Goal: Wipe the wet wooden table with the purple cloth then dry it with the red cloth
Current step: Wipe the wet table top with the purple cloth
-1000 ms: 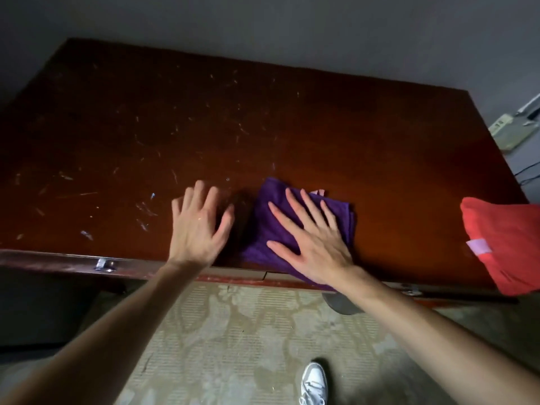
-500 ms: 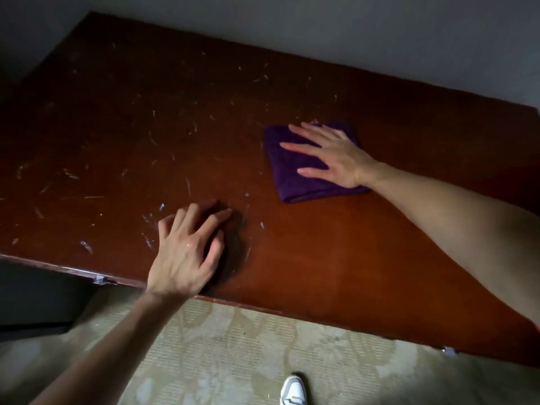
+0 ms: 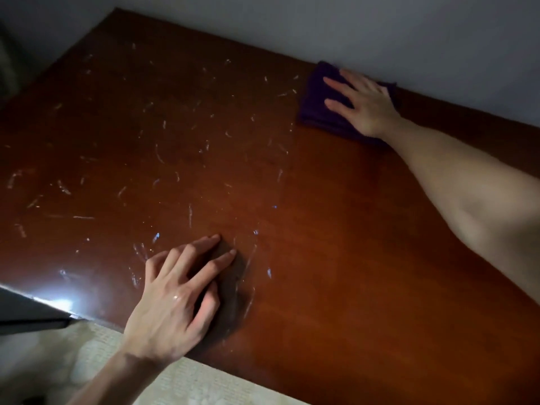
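A dark red wooden worktop (image 3: 336, 244) is set against a grey wall (image 3: 380, 30), with pale patterned flooring (image 3: 181, 384) seen below its near edge. The first step, the wet wipe, is judged to be in hand: the folded purple cloth (image 3: 318, 106) lies at the far edge, touching or just short of the wall, and is pressed flat under the right hand (image 3: 365, 106), whose fingers (image 3: 336, 83) are held straight and spread, curled round nothing. The left hand (image 3: 175, 299) is braced near the front edge, its fingers lightly bent with the tips resting on the wood and nothing gripped.

Pale streaks and droplets (image 3: 175, 159) are scattered over the left half, so much wiping is judged to remain; the right strip looks cleaner. The next move calls for the cloth to be drawn across those streaks under steady flat pressure. The braced left hand stands in that path and would need to be lifted. The red cloth is not in view.
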Demonstrator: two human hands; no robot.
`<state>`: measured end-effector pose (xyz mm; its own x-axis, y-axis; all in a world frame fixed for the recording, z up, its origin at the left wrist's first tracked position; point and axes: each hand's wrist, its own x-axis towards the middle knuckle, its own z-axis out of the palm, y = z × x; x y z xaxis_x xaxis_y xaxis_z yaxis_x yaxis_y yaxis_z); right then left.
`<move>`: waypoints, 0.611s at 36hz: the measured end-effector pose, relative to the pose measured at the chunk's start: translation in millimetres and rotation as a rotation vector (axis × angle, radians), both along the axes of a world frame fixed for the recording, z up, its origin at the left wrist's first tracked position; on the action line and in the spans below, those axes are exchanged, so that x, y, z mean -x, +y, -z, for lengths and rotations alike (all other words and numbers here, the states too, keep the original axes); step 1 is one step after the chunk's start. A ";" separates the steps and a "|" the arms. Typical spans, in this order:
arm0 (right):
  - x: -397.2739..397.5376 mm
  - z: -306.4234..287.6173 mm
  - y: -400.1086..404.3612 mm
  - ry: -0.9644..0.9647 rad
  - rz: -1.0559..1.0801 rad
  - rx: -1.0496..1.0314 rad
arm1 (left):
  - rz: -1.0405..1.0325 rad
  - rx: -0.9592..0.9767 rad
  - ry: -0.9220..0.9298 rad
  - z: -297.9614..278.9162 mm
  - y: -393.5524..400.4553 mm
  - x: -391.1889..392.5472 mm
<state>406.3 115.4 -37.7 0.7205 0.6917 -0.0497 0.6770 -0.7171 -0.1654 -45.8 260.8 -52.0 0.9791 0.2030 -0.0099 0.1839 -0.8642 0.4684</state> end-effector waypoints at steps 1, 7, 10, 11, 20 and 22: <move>-0.5 -0.2 4.0 -0.002 0.042 -0.005 | 0.000 -0.001 -0.002 0.2 -0.3 0.3; 15.8 2.1 17.9 0.011 0.251 0.005 | 0.003 -0.007 -0.019 0.7 0.0 1.4; 40.9 4.4 18.8 0.030 0.283 0.025 | 0.009 0.000 -0.038 0.0 0.0 1.5; 52.1 5.5 17.6 0.021 0.279 0.030 | 0.008 0.003 -0.044 -0.2 0.0 1.6; 201.1 17.4 3.7 -0.050 0.206 0.014 | -0.017 0.011 -0.146 3.1 -0.7 5.0; 236.8 19.2 2.8 -0.047 0.192 0.017 | -0.052 0.031 -0.178 4.3 -1.8 3.1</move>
<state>169.6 118.3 -56.9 0.8410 0.5406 -0.0230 0.5342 -0.8363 -0.1233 -48.8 258.9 -56.3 0.9541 0.2560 0.1553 0.1402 -0.8403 0.5237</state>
